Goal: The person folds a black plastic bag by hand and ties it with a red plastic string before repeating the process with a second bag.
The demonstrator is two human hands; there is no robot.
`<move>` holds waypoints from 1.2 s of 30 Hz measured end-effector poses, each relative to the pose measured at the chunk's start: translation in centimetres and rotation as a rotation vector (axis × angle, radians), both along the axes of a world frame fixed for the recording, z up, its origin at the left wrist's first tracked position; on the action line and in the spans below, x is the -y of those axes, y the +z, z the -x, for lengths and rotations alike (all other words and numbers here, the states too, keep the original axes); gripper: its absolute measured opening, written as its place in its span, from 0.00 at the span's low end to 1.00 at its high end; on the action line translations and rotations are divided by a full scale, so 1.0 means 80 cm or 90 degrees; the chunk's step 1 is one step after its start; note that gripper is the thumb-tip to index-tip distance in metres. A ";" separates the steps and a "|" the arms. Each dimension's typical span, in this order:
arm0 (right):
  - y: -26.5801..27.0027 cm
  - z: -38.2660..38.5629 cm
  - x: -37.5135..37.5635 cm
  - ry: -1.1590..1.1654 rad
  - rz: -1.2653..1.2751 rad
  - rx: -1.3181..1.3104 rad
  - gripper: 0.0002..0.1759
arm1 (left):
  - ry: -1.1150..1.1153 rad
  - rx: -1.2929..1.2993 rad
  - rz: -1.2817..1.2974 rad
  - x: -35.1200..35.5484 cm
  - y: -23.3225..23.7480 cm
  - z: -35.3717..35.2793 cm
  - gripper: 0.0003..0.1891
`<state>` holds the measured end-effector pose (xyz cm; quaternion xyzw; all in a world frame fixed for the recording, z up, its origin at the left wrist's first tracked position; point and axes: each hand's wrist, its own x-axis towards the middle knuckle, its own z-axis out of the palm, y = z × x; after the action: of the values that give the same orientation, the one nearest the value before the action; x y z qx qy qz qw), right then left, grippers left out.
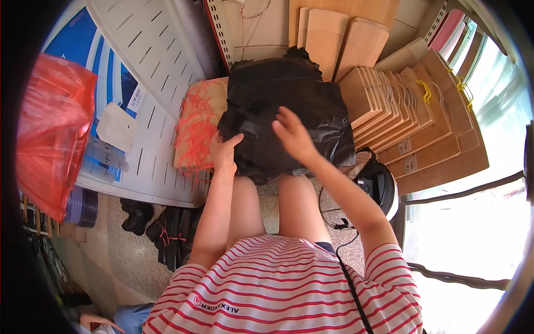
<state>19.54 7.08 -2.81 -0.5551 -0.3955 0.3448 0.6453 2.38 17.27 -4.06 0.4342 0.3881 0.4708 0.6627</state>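
A stack of black plastic bags (289, 100), crinkled and glossy, lies spread in front of my knees. My left hand (225, 151) is at the left edge of the stack, its thumb over the plastic and its fingers closed at the edge, partly hidden. Above the middle of the bags, my right hand (293, 135) is slightly blurred, with fingers apart and nothing in them. Under the bags' left side sits a tan bundle (201, 100) covered with loose pink plastic string (196, 131).
Wooden boards (411, 111) stand in a row at the right, washboards (325, 36) behind. A white slotted shelf panel (150, 55) rises at the left near a red plastic bag (55, 128). Tied black bundles (172, 236) lie on the floor. A fan-like black device (381, 186) stands right.
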 end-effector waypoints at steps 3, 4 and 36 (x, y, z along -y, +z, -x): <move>-0.006 0.052 -0.021 0.021 0.042 -0.183 0.37 | 0.030 0.029 0.009 0.007 0.004 -0.010 0.26; -0.019 0.056 -0.028 0.023 0.042 -0.185 0.37 | 0.041 0.048 0.028 0.010 0.005 -0.012 0.27; -0.051 0.008 -0.031 0.223 0.085 -0.638 0.32 | -0.115 -0.733 -0.642 0.082 0.024 -0.068 0.25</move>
<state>18.91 9.53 -6.89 -0.2882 -0.1031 0.6947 0.6509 7.82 10.73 -2.13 0.8902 0.3734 0.2345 0.1144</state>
